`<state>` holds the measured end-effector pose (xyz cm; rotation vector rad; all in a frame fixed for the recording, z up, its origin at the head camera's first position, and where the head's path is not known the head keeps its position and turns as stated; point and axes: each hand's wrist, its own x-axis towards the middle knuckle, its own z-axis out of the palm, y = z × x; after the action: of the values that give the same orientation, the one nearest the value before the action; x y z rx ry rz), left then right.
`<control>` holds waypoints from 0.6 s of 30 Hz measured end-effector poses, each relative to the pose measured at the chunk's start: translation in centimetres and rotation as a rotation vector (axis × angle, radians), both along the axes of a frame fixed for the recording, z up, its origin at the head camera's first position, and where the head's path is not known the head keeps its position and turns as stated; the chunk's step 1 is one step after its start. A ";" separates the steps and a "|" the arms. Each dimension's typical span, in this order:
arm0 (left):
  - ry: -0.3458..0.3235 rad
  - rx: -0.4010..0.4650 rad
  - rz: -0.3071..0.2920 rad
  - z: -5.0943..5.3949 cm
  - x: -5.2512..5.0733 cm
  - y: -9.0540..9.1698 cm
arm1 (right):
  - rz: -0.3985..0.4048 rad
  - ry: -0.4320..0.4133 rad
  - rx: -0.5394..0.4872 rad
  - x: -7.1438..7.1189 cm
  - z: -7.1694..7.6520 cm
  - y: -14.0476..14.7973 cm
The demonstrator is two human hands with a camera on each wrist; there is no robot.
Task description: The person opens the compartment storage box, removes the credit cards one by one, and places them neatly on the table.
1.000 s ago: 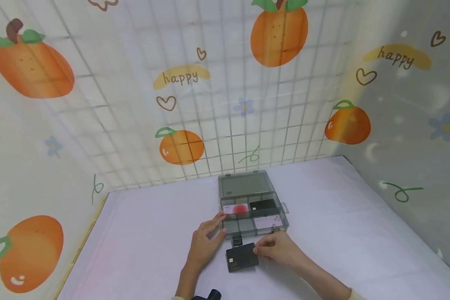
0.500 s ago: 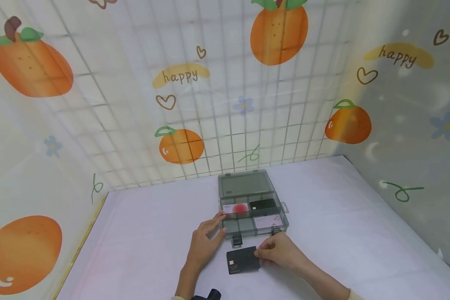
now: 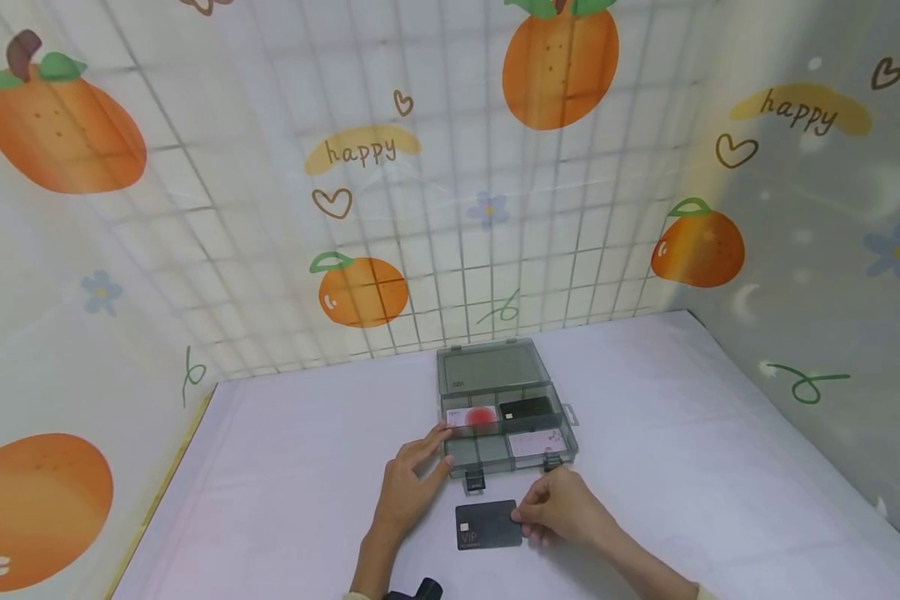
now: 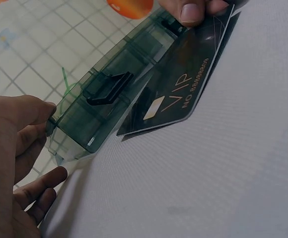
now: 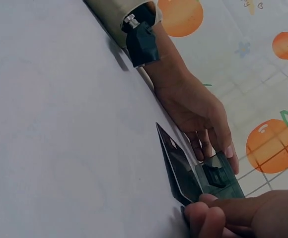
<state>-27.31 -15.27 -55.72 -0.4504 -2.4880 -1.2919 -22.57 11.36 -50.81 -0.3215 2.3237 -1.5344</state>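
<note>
My left hand [image 3: 411, 483] steadies the left side of a smoky see-through organizer box [image 3: 461, 454], its fairly straight fingers and thumb touching the front left corner. The box lies with its lid [image 3: 492, 368] folded back. In front of it, my right hand [image 3: 564, 502] pinches the right edge of a black VIP card [image 3: 488, 526] between thumb and fingers. The left wrist view shows that card [image 4: 176, 91] tilted slightly over the table, chip side up. Inside the box are a white card with a red circle [image 3: 471, 416], another black card [image 3: 525, 408] and a pale pink card [image 3: 537, 442].
Two dark latches hang at the box's front, the left latch [image 3: 476, 481] plainly visible. White cloth covers the table [image 3: 307, 467]. A patterned curtain [image 3: 435, 208] with printed oranges stands behind a wire grid. A black wrist device [image 3: 423, 590] shows at the bottom edge.
My right hand has drawn the black VIP card slightly toward me, away from the box, and the card has levelled out. My left hand stays at the box.
</note>
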 end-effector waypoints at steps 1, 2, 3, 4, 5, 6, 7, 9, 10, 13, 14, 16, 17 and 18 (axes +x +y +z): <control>0.000 0.000 0.000 0.0 0.0 0.0 | 0.002 0.009 0.002 0.0 0.0 0.0; -0.001 -0.001 0.000 0.0 0.0 0.0 | 0.003 0.017 0.003 0.0 0.0 0.0; -0.001 0.000 -0.001 -0.1 0.0 0.0 | 0.003 0.023 0.007 0.0 0.0 0.1; 0.000 -0.001 -0.001 -0.1 0.0 0.0 | 0.004 0.027 0.014 -0.1 0.0 0.1; 0.001 -0.002 0.000 -0.1 0.0 0.0 | 0.004 0.036 0.029 -0.2 0.0 0.1; 0.003 -0.003 0.000 0.0 0.0 -0.1 | 0.001 0.049 0.051 -0.3 0.0 0.1; 0.005 -0.003 0.000 0.0 0.0 -0.1 | -0.001 0.057 0.069 -0.4 0.2 0.1; 0.009 -0.003 -0.002 0.0 0.0 -0.1 | -0.004 0.077 0.097 -0.7 0.4 0.2; 0.009 -0.005 -0.002 0.1 0.0 0.0 | -0.003 0.086 0.102 -0.9 0.7 0.2; 0.011 -0.002 -0.006 0.2 0.0 0.0 | 0.010 0.122 0.088 -1.8 1.5 0.5; 0.012 -0.001 -0.008 0.2 0.0 0.0 | 0.015 0.134 0.082 -2.1 1.9 0.6; 0.016 -0.003 -0.008 0.2 0.1 0.0 | 0.012 0.162 0.070 -3.0 2.7 0.8; 0.019 0.000 -0.009 0.2 0.1 0.0 | 0.007 0.178 0.066 -3.4 3.1 0.9; 0.024 0.003 -0.009 0.2 0.1 -0.1 | -0.004 0.190 0.063 -3.9 3.5 0.9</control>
<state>-27.22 -15.35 -55.53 -0.4744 -2.4667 -1.2868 -26.51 12.23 -47.32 -0.4658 2.5121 -1.4868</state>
